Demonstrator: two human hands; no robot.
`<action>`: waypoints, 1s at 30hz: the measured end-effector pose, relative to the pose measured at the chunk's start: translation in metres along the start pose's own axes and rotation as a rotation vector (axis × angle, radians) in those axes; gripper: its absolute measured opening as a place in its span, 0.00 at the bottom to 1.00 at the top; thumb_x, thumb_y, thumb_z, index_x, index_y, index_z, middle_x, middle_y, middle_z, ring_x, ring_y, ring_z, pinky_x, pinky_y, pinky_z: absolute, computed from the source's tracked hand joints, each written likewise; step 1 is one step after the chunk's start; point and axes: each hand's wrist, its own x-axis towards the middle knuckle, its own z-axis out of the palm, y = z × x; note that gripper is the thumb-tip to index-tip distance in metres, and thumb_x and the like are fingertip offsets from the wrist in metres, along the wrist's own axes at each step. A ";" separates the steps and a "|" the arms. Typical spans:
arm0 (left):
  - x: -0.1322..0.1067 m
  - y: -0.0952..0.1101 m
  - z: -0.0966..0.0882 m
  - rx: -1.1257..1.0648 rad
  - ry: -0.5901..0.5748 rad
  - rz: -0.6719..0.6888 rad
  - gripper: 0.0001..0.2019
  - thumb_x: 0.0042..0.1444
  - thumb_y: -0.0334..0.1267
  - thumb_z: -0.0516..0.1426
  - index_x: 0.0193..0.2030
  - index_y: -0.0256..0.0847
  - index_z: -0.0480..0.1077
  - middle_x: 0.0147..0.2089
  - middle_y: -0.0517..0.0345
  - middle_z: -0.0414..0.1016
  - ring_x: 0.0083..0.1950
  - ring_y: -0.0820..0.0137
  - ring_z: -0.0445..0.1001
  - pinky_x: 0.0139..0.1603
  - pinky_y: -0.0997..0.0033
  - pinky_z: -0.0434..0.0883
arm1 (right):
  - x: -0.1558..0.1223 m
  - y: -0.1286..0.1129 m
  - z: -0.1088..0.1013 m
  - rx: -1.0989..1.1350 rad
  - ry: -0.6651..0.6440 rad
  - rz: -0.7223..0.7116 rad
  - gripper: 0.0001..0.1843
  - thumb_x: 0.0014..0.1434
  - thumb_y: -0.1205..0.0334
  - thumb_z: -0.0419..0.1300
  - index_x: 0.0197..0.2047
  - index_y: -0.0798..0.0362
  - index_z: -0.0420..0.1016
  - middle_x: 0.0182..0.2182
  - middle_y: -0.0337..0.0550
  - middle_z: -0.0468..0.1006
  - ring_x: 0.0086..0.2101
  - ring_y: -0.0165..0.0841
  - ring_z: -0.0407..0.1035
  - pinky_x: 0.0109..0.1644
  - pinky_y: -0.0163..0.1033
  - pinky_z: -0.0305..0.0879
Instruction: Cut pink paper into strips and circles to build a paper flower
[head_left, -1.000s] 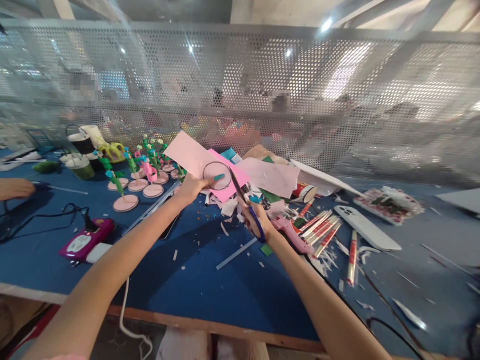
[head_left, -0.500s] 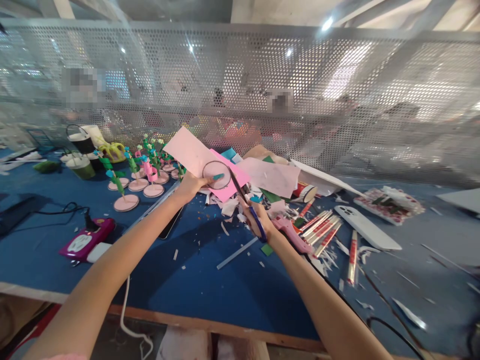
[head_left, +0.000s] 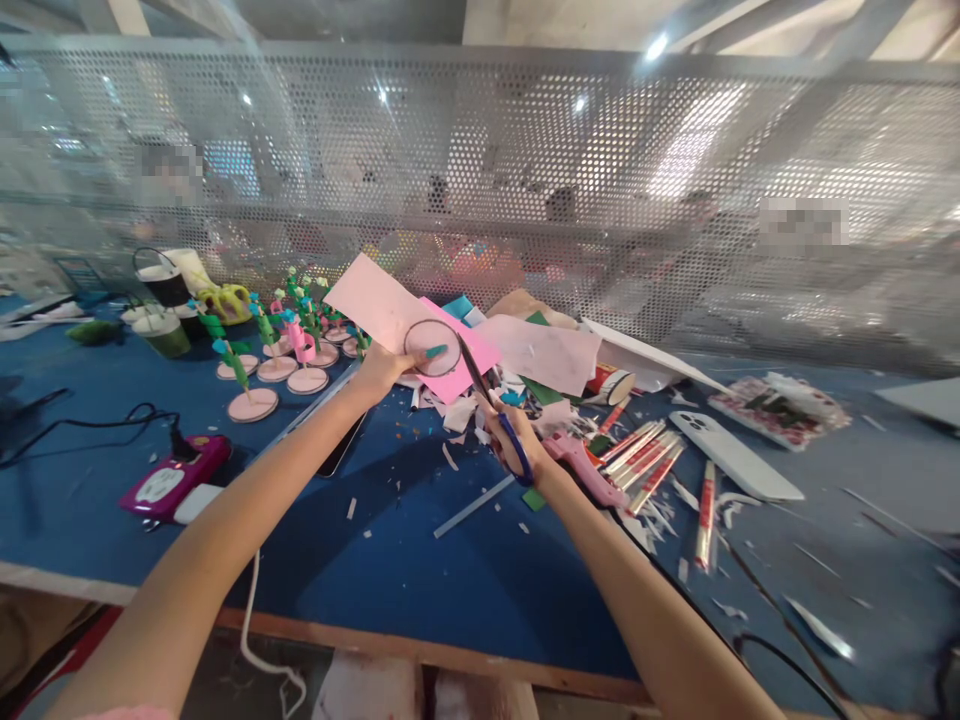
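Note:
My left hand (head_left: 382, 372) is closed on a pale pink sheet of paper (head_left: 375, 298) with a circle drawn on it, held up over the blue table (head_left: 420, 570); the thumb presses on the circle. My right hand (head_left: 511, 440) grips blue-handled scissors (head_left: 495, 405), whose blades reach up to the right edge of the circle. A brighter pink sheet (head_left: 469, 360) lies just behind the held paper.
Paper flowers on pink discs (head_left: 253, 405) stand at the left, with cups (head_left: 161, 335) behind them. A pink glue gun (head_left: 585, 470), glue sticks (head_left: 645, 455), a white phone (head_left: 735, 455), paper scraps and a magenta device (head_left: 172, 480) with cables lie around. A perforated metal screen (head_left: 525, 190) backs the table.
Another person's hand at the far left has withdrawn out of view. My hands, the paper and the scissors have barely moved.

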 end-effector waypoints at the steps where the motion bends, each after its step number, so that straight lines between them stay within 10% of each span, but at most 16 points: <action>1: 0.000 0.000 0.000 0.002 -0.002 0.004 0.37 0.32 0.35 0.71 0.53 0.36 0.66 0.51 0.48 0.75 0.55 0.53 0.72 0.54 0.53 0.73 | 0.000 0.000 0.000 -0.002 0.000 -0.007 0.32 0.44 0.26 0.53 0.23 0.49 0.55 0.09 0.27 0.53 0.08 0.23 0.50 0.09 0.31 0.47; 30: -0.005 -0.008 -0.002 0.184 -0.045 -0.021 0.36 0.36 0.39 0.69 0.56 0.37 0.67 0.55 0.49 0.73 0.60 0.54 0.68 0.65 0.51 0.62 | -0.002 0.011 0.000 -0.010 0.005 -0.009 0.30 0.48 0.29 0.53 0.21 0.49 0.54 0.09 0.29 0.55 0.09 0.24 0.53 0.10 0.31 0.50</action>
